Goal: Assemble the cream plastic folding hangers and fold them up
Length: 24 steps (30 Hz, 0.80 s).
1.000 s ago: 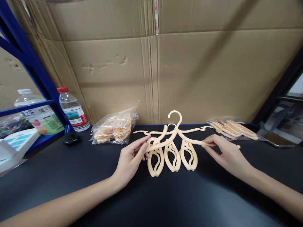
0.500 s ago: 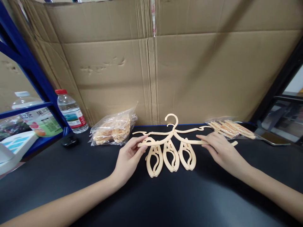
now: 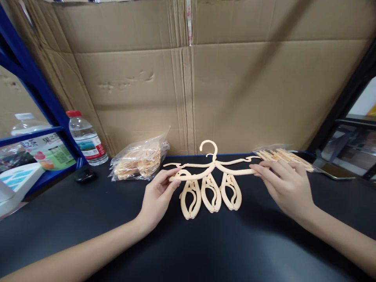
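Observation:
A cream plastic folding clothes hanger (image 3: pixel 235 171) is spread open between my two hands above the black table. My left hand (image 3: pixel 155 201) pinches the end of its left arm between thumb and fingers. The fingers of my right hand (image 3: pixel 288 192) are closed on the right arm, whose tip they hide. Just behind are two more hanger arms with notched ends; whether they belong to a second hanger I cannot tell. A hook (image 3: pixel 209 144) rises at the centre. In front, three folded hangers (image 3: pixel 210 199) lie side by side on the table.
Behind stands a cardboard wall (image 3: pixel 141 86). Clear bags of cream pieces lie at the back left (image 3: pixel 138 162) and back right (image 3: pixel 282 156). A water bottle (image 3: pixel 88 143) and a small black object (image 3: pixel 85 175) are at left, beside a blue frame (image 3: pixel 44 94).
My right hand has slid outward along the hanger's right arm to its end. The hook has tilted slightly left. My left hand keeps its pinch.

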Available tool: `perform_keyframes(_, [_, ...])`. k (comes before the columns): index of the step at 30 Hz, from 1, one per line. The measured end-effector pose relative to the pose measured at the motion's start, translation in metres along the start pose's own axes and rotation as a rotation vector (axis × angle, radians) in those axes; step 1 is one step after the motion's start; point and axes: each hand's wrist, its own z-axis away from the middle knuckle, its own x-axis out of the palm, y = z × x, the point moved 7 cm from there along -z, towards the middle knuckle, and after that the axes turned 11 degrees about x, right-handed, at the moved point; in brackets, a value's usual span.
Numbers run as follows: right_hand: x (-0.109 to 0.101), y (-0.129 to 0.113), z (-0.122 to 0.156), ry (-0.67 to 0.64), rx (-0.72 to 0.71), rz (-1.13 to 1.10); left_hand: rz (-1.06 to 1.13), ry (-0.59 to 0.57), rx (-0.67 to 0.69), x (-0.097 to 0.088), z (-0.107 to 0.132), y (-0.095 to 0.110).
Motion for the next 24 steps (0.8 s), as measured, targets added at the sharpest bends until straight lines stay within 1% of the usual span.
perform_keyframes(6, [-0.003,-0.003,-0.001,0.017,-0.015,0.009,-0.015,-0.005,0.027,0.0,0.0,0.004])
perform_keyframes(12, [0.003,-0.001,0.001,-0.012,-0.014,-0.01,-0.04,-0.007,0.061,-0.001,0.0,0.007])
perform_keyframes(18, [0.012,-0.002,0.006,-0.081,0.013,-0.152,-0.005,0.009,0.048,-0.001,0.0,0.003])
perform_keyframes(24, [0.015,0.001,0.007,-0.125,0.129,-0.375,-0.016,0.008,0.059,-0.001,0.001,0.005])
